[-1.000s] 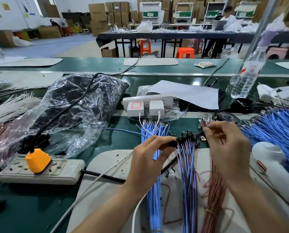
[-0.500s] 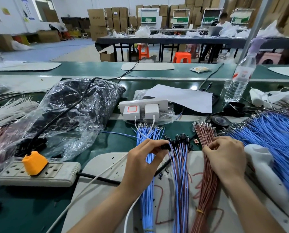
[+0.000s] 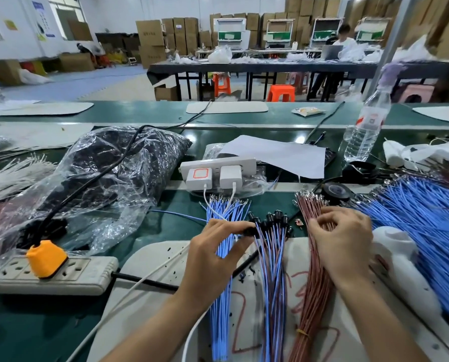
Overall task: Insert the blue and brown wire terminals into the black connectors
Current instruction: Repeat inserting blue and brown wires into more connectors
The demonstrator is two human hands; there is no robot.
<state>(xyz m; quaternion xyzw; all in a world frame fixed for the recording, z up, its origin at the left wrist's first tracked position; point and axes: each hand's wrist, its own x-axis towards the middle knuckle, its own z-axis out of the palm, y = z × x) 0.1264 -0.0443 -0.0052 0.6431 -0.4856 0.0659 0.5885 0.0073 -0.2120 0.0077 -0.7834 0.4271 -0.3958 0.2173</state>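
My left hand (image 3: 214, 253) pinches a black connector (image 3: 249, 231) at the left edge of a cluster of black connectors (image 3: 273, 220) fitted with blue and brown wires. That finished bunch (image 3: 273, 288) runs toward me across the white mat (image 3: 247, 309). Loose blue wires (image 3: 224, 212) lie under and behind my left hand. My right hand (image 3: 344, 242) rests curled on the brown wire bundle (image 3: 313, 288), fingertips picking at the strands near their terminal ends (image 3: 309, 198).
A big heap of blue wires (image 3: 432, 231) fills the right side. A plastic bag (image 3: 108, 178) of black parts lies left. A power strip (image 3: 51, 275) with orange plug sits front left; a white strip with chargers (image 3: 218, 171) behind. A water bottle (image 3: 364, 129) stands back right.
My right hand came down from the raised position onto the brown wire bundle and stays there. My left hand keeps its pinch on the connector; the view tilted slightly.
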